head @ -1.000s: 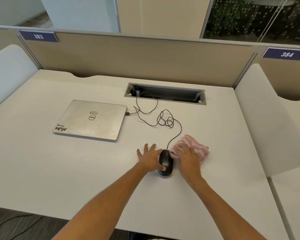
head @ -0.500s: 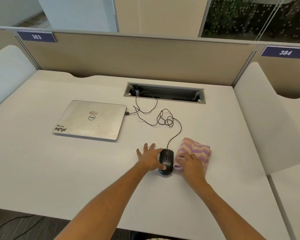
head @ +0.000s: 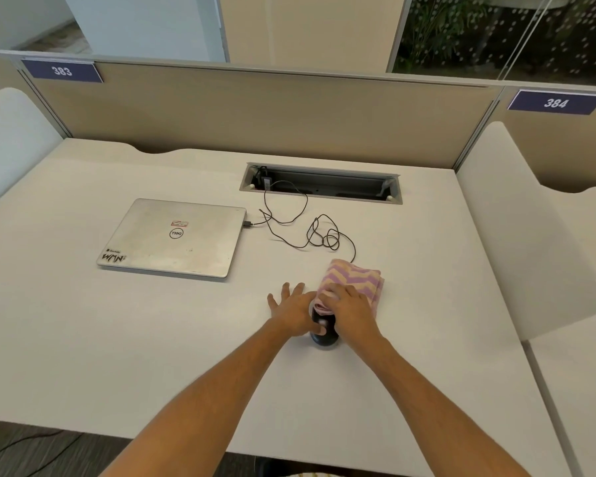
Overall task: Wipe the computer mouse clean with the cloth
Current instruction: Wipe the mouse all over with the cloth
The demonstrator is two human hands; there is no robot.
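Note:
A black wired computer mouse (head: pixel 324 335) sits on the white desk (head: pixel 83 339) in front of me; only its rear end shows. My left hand (head: pixel 295 311) lies against the mouse's left side, fingers spread on the desk and thumb on the mouse's back. My right hand (head: pixel 351 306) grips a folded pink-and-cream zigzag cloth (head: pixel 353 275) and presses its near edge onto the front half of the mouse. The cloth hides the mouse's buttons and where the cable joins.
A closed silver laptop (head: pixel 174 235) lies at the left. The thin black mouse cable (head: pixel 317 232) loops between the laptop, a recessed cable tray (head: pixel 320 182) and the cloth. Beige partition panels (head: pixel 255 115) close off the back; white dividers stand on both sides.
My right hand has slid the cloth left from beside the mouse onto its front half. My left hand has stayed at the mouse's left side.

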